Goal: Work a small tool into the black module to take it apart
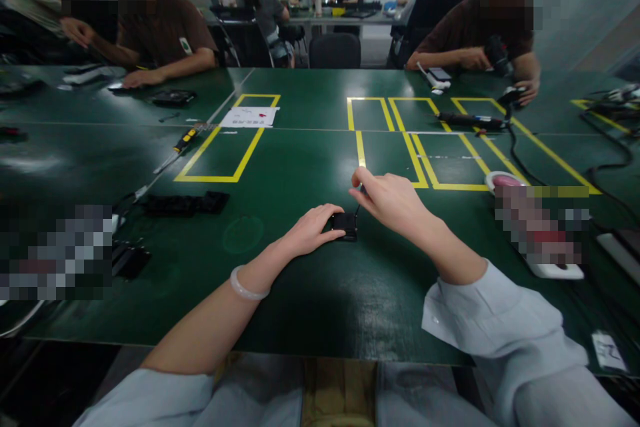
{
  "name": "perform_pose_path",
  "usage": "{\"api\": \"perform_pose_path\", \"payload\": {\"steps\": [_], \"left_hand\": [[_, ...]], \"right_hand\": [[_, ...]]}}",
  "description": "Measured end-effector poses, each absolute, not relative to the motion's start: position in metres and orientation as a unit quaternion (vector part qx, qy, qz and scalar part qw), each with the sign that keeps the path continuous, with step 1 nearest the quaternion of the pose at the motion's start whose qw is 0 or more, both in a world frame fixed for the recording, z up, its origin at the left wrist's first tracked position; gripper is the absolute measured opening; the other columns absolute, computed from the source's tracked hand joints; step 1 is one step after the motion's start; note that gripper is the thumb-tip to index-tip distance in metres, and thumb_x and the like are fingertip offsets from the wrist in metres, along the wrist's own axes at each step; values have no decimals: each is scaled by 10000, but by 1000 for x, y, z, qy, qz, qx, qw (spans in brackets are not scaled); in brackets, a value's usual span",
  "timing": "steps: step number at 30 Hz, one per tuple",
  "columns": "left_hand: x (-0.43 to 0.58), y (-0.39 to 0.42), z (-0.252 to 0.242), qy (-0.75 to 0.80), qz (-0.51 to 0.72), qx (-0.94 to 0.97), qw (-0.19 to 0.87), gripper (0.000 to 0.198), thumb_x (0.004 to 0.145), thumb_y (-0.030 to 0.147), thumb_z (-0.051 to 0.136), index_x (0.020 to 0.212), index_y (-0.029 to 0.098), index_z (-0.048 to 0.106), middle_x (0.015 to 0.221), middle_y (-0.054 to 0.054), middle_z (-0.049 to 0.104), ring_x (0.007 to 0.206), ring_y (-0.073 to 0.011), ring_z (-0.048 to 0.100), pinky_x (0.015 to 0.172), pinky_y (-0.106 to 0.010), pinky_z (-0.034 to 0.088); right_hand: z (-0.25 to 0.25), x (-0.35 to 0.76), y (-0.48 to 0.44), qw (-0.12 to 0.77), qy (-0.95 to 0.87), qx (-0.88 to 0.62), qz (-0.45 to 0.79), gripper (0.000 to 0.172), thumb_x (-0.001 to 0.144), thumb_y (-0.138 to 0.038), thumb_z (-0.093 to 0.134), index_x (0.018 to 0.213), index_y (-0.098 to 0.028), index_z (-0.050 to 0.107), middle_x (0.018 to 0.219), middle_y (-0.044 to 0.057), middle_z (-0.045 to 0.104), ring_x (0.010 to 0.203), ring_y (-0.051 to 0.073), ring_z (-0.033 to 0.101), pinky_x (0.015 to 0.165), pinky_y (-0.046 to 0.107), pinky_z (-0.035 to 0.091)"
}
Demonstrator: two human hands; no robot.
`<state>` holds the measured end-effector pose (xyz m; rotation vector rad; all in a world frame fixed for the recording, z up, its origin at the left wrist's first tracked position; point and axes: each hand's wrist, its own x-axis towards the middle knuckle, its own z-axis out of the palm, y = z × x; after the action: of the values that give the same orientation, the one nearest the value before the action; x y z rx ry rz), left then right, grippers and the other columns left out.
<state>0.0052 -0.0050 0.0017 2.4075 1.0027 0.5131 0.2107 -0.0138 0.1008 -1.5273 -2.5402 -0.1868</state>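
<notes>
Steadying seems the present step: the left hand grips a small black part, the right hand pinches a thin dark tool, and next probably needs careful aim.

Table: green top, glossy, crossed by thin seams. Yellow tape marks out several rectangles. A small black block sits toward the near edge, roughly mid-width. On the left half, a printed paper sheet lies across a taped rectangle; beside that rectangle lies a yellow-and-black-handled screwdriver. Nearer lies a long black strip, its exact type indeterminable. On the right half, a black rod-shaped tool lies across tape lines, with a black cable nearby.
</notes>
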Motion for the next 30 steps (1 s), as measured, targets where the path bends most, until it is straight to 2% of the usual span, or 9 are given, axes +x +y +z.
{"api": "perform_pose_path", "payload": {"steps": [7, 15, 23, 30], "left_hand": [[5, -5, 0, 364, 194, 878, 241, 358, 906, 435, 540, 1178, 207, 490, 1156, -72, 593, 1067, -240, 561, 923, -381, 438], [5, -5, 1, 364, 187, 880, 241, 374, 908, 444, 536, 1186, 199, 485, 1155, -76, 596, 1060, -241, 565, 917, -381, 439], [5, -5, 2, 367, 190, 878, 242, 373, 905, 449, 533, 1183, 203, 497, 1143, -76, 598, 1052, -239, 568, 914, -386, 444], [6, -5, 3, 368, 187, 878, 240, 365, 899, 434, 548, 1175, 201, 497, 1149, -76, 600, 1063, -242, 569, 920, -385, 448]], "right_hand": [[103, 210, -17, 99, -852, -511, -53, 259, 919, -259, 337, 1108, -194, 501, 800, 34, 707, 640, 180, 613, 552, 282, 238], [102, 211, -14, 90, -854, -509, -55, 284, 962, -404, 346, 1067, -198, 511, 780, 36, 705, 648, 187, 618, 546, 276, 220], [101, 210, -14, 96, -853, -509, -67, 250, 940, -268, 320, 1087, -195, 509, 784, 36, 704, 630, 176, 614, 548, 279, 224], [102, 211, -16, 102, -856, -504, -54, 263, 950, -357, 349, 1093, -194, 500, 798, 35, 708, 648, 182, 616, 553, 279, 230]]}}
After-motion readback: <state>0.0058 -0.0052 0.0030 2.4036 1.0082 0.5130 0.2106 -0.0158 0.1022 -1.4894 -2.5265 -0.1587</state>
